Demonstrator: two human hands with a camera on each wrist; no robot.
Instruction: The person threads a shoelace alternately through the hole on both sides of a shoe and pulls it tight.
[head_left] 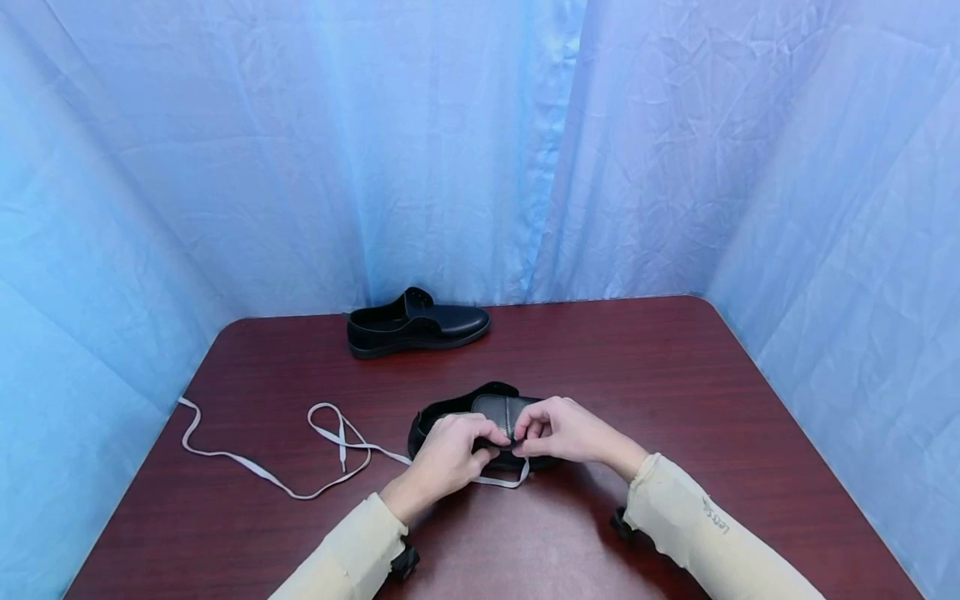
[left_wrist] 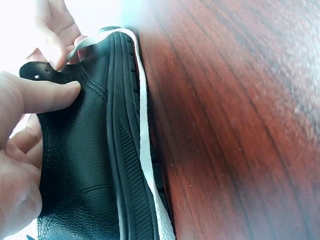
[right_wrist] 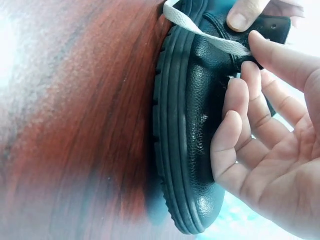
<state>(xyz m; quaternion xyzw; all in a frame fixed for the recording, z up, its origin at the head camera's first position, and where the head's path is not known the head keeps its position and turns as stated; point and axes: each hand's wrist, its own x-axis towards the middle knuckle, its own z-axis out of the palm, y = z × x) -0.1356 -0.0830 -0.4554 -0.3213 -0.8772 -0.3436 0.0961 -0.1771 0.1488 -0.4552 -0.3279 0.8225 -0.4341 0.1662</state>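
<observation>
A black leather shoe (head_left: 490,407) lies near the middle of the table, toe to the right. My left hand (head_left: 448,454) pinches the edge of its eyelet flap (left_wrist: 37,72), thumb on the outer side. My right hand (head_left: 568,432) pinches a white shoelace (right_wrist: 207,36) at the flap, right beside the left fingertips. Whether the lace's tip passes through an eyelet is hidden by the fingers. From there the lace runs along the sole in the left wrist view and trails left across the table in the head view.
A second black shoe (head_left: 420,327), no lace visible in it, stands near the table's back edge. The reddish-brown table (head_left: 637,358) is enclosed by pale blue curtains (head_left: 450,150). The loose lace loops on the left and reaches the table's left edge.
</observation>
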